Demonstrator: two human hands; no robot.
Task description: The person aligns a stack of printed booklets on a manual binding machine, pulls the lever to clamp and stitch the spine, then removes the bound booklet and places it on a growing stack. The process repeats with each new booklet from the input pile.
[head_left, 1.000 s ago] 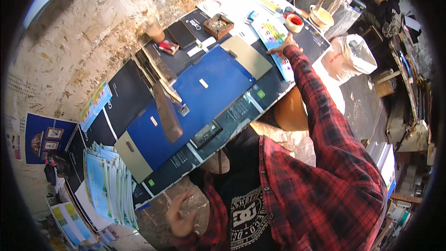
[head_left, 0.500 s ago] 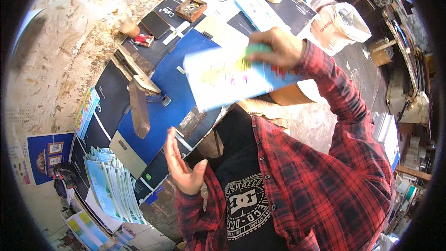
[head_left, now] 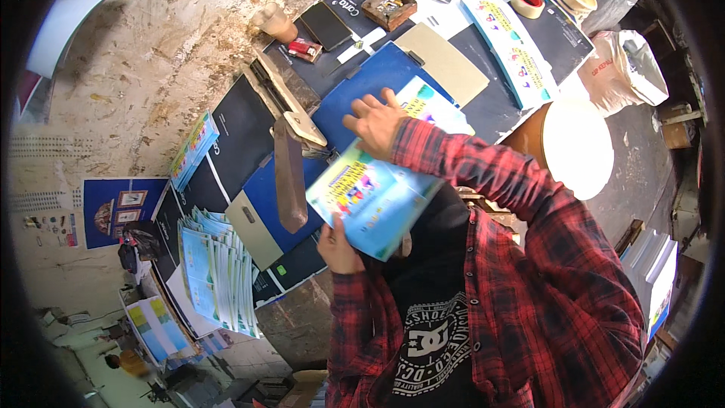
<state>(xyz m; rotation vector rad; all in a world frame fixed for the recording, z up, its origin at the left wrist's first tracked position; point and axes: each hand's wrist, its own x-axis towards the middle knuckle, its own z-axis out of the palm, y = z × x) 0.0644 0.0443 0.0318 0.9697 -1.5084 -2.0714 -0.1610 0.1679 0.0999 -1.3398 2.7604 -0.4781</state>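
A light-blue printed booklet (head_left: 381,208) with colourful cartoon pictures is tilted over the bench, close to my body. My left hand (head_left: 340,249) pinches its lower left corner, thumb on top. Across its upper part lies my right hand (head_left: 375,127), fingers spread, near the blue board (head_left: 351,91). The booklet's far part shows beyond my right wrist. Just left of it stands a wooden-framed device with a long brown metal arm (head_left: 289,181).
Several stacked booklets (head_left: 215,272) lie at the left, with a smaller pile (head_left: 194,149) behind. A long printed stack (head_left: 510,53), tape rolls (head_left: 526,1) and a wooden box (head_left: 389,7) are at the back. A round white-topped container (head_left: 578,147) stands right.
The booklet has come down and left, toward my body. My left hand has gone from empty to gripping its corner; my right hand has moved from its right side onto it. The view has shifted.
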